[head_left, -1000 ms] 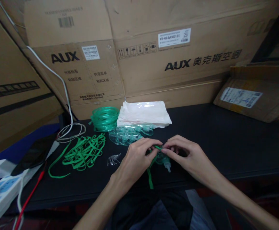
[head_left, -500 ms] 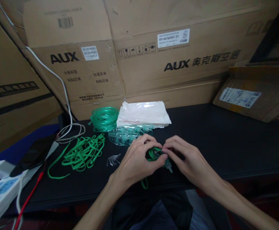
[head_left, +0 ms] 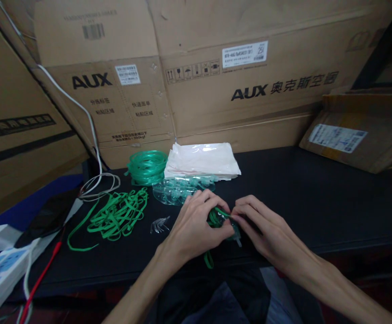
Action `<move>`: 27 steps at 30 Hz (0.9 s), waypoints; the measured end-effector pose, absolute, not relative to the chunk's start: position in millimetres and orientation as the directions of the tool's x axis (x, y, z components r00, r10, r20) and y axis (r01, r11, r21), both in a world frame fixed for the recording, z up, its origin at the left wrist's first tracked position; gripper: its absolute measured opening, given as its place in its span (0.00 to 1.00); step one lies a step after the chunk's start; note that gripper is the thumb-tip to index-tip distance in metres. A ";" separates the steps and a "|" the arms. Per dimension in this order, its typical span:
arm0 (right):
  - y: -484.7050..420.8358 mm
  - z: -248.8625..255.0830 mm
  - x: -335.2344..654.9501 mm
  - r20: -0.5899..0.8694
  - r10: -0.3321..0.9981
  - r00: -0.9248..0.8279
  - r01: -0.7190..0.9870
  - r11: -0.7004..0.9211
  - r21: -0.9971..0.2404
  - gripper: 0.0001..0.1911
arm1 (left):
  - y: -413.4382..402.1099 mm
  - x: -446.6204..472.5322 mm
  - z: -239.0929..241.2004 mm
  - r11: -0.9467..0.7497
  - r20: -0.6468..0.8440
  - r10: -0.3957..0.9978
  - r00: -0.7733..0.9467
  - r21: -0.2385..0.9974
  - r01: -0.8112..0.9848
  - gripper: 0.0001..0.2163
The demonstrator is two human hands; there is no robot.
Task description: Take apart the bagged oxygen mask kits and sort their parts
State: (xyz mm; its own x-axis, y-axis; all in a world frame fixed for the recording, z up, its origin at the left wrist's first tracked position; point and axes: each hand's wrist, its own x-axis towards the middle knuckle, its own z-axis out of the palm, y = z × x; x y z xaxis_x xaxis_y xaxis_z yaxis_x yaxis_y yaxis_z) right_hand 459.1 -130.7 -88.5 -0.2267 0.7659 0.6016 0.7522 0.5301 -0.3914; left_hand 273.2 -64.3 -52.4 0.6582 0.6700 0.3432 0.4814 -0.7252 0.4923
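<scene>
My left hand (head_left: 192, 220) is curled around a small translucent green oxygen mask (head_left: 235, 235), covering much of it. A green elastic strap (head_left: 213, 218) is bunched at the mask, and a loop of it hangs below my left hand. At the mask's right side, the fingertips of my right hand (head_left: 263, 227) pinch the strap close to my left fingers. The exact spot between the fingertips is partly hidden. Several thin metal strips (head_left: 160, 224) lie on the table left of my left hand. Just beyond it rest more clear green masks (head_left: 174, 191).
Coiled green tubing (head_left: 147, 167) and white packets (head_left: 202, 161) stand at the back of the black table (head_left: 277, 180). A tangled pile of green straps (head_left: 118, 215) lies left, near cables and a power strip (head_left: 3, 267). Cardboard boxes (head_left: 196, 103) wall the back; another carton (head_left: 354, 130) sits right.
My right hand has shifted slightly right and down, drawing its pinched fingers a little from my left hand. The strap loop below has swung slightly right.
</scene>
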 end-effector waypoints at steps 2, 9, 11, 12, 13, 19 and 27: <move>-132.0 -88.9 460.9 0.613 0.756 -0.228 0.765 0.529 -0.368 0.08 | -64.8 272.5 -53.3 -0.736 0.359 0.662 0.658 0.478 0.480 0.06; -138.4 -87.7 479.7 0.631 0.747 -0.210 0.790 0.510 -0.340 0.07 | -61.8 266.3 -56.0 -0.725 0.377 0.680 0.629 0.470 0.503 0.05; -140.9 -86.7 484.3 0.635 0.751 -0.181 0.779 0.504 -0.374 0.07 | -61.1 266.1 -55.8 -0.726 0.365 0.678 0.638 0.471 0.501 0.05; -141.8 -86.5 485.2 0.633 0.756 -0.168 0.772 0.500 -0.392 0.07 | -61.0 266.4 -55.5 -0.728 0.366 0.674 0.642 0.478 0.491 0.05; -142.2 -86.5 485.1 0.630 0.760 -0.158 0.765 0.498 -0.408 0.07 | -60.9 266.8 -55.1 -0.731 0.373 0.670 0.642 0.488 0.478 0.07; -138.0 -86.9 472.9 0.631 0.752 -0.190 0.725 0.540 -0.427 0.08 | -61.6 268.2 -52.9 -0.788 0.422 0.593 0.685 0.476 0.390 0.14; -137.3 -87.6 471.3 0.619 0.749 -0.237 0.707 0.570 -0.419 0.07 | -63.1 271.2 -52.0 -0.800 0.390 0.578 0.717 0.445 0.403 0.04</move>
State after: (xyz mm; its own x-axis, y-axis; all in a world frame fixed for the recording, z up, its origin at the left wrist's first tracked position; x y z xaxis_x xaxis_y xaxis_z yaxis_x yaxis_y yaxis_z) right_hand 471.3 -137.3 -87.6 -0.2371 0.7491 0.6186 0.7072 0.5696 -0.4188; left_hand 271.2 -63.1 -52.0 0.7169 0.5780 0.3898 0.4032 -0.7999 0.4445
